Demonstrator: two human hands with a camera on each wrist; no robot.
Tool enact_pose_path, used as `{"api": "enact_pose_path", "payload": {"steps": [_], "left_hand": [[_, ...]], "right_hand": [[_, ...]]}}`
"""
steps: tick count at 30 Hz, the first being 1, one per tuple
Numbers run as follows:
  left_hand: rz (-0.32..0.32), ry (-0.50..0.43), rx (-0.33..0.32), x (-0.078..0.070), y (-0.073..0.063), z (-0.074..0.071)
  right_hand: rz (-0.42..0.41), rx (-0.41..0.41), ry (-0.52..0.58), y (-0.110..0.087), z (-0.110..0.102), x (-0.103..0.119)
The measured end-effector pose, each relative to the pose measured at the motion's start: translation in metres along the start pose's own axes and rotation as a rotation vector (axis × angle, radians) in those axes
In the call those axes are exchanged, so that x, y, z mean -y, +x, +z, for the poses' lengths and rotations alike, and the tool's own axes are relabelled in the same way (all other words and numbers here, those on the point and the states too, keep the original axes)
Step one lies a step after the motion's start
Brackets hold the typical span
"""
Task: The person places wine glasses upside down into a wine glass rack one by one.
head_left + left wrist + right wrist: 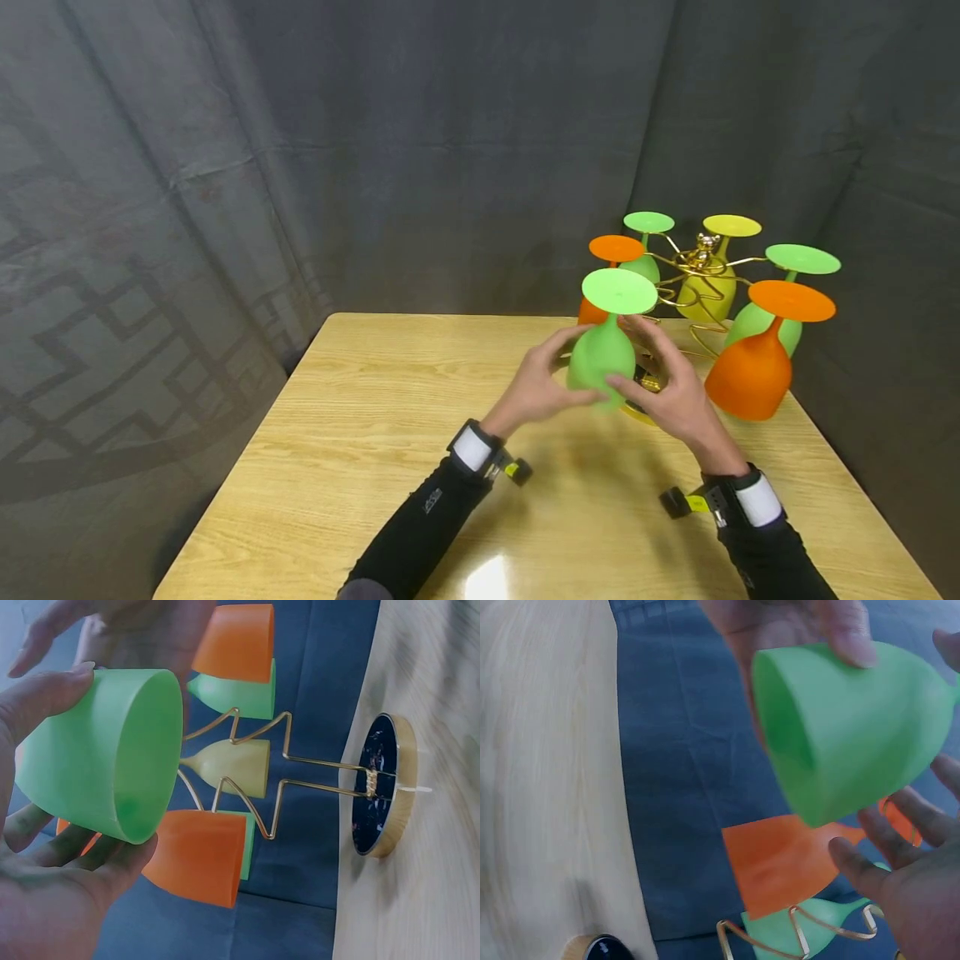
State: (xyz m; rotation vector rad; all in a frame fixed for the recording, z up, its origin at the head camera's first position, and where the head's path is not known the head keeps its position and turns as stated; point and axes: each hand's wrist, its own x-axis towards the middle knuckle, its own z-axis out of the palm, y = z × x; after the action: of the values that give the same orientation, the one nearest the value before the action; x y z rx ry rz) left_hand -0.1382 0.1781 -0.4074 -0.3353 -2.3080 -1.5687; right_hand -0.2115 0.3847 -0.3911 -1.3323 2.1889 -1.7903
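A light green goblet [603,354] hangs upside down, foot upward, at the front of a gold wire goblet rack [697,268]. My left hand [531,387] grips its bowl, thumb on the near side and fingers curled round the far side. In the left wrist view the bowl's open mouth faces the table. My right hand [678,400] is at the bowl's right side with its fingers [911,825] spread and loosely bent. In the right wrist view these fingertips overlap the bowl's lower edge.
Around the rack hang more upside-down goblets: an orange one [753,375] at right front, a yellow one [708,292] at the back, and others in green and orange. The rack's round base [386,784] stands on the wooden table [390,433]. A grey curtain [450,167] hangs behind.
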Motion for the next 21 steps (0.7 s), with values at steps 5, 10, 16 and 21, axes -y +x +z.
{"api": "enact_pose_path", "payload": {"steps": [5, 10, 16, 21], "left_hand": [[0.001, -0.026, -0.007, -0.002, 0.009, 0.001], [-0.032, -0.023, -0.015, -0.005, 0.017, 0.002], [-0.086, -0.018, -0.022, -0.005, 0.027, 0.007], [-0.096, -0.032, -0.03, 0.0, 0.034, 0.013]], "right_hand": [[0.019, 0.004, 0.048, -0.003, -0.002, -0.008], [0.004, -0.021, 0.063, -0.002, -0.006, -0.013], [0.041, -0.048, 0.038, 0.001, -0.011, -0.018], [0.093, -0.068, -0.006, 0.003, -0.014, -0.022]]}}
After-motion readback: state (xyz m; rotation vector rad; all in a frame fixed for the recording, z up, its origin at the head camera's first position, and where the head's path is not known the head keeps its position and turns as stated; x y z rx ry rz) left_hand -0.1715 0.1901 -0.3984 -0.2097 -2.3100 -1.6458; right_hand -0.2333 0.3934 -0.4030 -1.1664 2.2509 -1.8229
